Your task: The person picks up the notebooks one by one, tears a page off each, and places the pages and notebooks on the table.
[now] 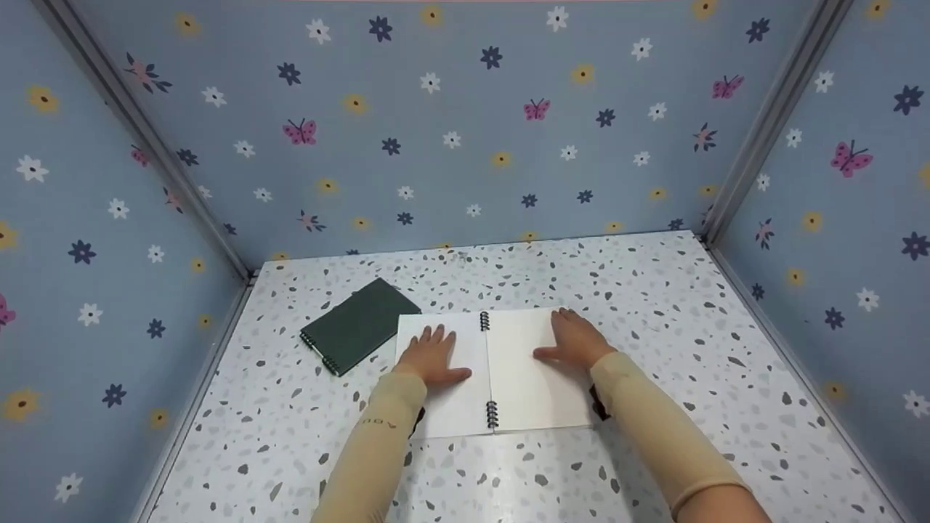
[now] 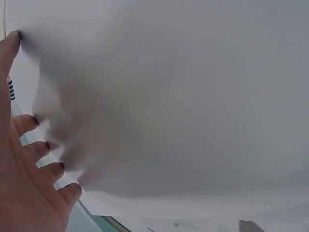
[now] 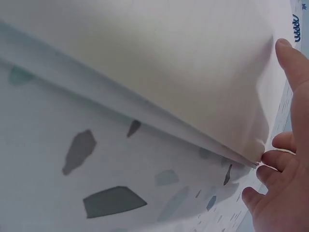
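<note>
A spiral-bound notebook [image 1: 527, 396] lies open on the table, its two blank white pages meeting at black wire coils [image 1: 492, 414]. On the left page rests my left hand [image 1: 430, 357], fingers spread and thumb pointing toward the coils. The left wrist view shows its fingertips touching the paper [image 2: 193, 96]. My right hand [image 1: 577, 341] is at the outer edge of the right page, thumb out over the paper. In the right wrist view, the fingers of the right hand [image 3: 287, 179] are right at the page edge, with the thumb on the page.
A dark green spiral notebook [image 1: 362, 325] lies closed and angled, just behind and left of the open one, whose corner overlaps it. The white speckled table [image 1: 654, 290] is bordered by flowered blue panels [image 1: 465, 131] at the back and both sides.
</note>
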`<state>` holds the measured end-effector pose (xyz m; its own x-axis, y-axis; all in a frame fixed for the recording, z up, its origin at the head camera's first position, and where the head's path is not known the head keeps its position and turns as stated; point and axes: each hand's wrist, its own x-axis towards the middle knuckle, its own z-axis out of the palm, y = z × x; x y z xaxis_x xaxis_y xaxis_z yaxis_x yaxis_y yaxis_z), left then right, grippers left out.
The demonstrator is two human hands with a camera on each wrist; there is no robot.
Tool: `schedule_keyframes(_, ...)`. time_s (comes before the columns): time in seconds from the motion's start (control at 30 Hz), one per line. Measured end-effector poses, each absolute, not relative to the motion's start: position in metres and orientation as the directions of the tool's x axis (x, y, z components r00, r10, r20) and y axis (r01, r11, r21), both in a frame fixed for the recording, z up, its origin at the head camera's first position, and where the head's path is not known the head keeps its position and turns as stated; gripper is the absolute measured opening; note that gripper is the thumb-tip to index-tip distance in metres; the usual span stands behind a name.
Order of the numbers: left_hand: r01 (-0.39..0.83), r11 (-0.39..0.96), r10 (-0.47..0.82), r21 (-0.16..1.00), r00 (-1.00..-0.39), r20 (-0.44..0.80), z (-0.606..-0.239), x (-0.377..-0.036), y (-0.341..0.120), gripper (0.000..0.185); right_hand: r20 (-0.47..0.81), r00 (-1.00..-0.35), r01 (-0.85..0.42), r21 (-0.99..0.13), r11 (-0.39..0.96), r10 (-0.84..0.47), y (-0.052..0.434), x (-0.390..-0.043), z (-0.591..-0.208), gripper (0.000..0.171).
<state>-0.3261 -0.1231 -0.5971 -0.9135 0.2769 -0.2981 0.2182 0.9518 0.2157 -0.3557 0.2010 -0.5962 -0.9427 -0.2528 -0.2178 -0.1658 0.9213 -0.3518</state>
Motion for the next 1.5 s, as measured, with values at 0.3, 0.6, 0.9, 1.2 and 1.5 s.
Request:
schedule_keyframes(0.3,0.227,0.949,0.286,0.218,-0.912,-0.294,-0.605,-0.329,-0.122,0.1,-0.223,-0.945,-0.166,-0.295,0.941,-0.237,0.198,-0.353,-0.593,0.098)
schedule_keyframes(0.6,0.23,0.941,0.291,0.247,-0.924,-0.248,-0.614,-0.328,-0.122,0.102,-0.227,-0.949,-0.156,-0.273,0.949,-0.221,0.198,-0.354,-0.596,0.094)
schedule_keyframes(0.9,0.226,0.946,0.283,0.232,-0.925,-0.255,-0.607,-0.325,-0.122,0.1,-0.196,-0.943,-0.216,-0.247,0.944,-0.267,0.197,-0.354,-0.598,0.09)
schedule_keyframes(1.2,0.224,0.947,0.282,0.231,-0.923,-0.262,-0.601,-0.322,-0.122,0.099,-0.188,-0.942,-0.226,-0.261,0.938,-0.279,0.193,-0.353,-0.598,0.083)
schedule_keyframes(1.5,0.218,0.948,0.277,0.234,-0.925,-0.261,-0.6,-0.322,-0.123,0.099,-0.162,-0.95,-0.199,-0.352,0.915,-0.269,0.187,-0.351,-0.597,0.07)
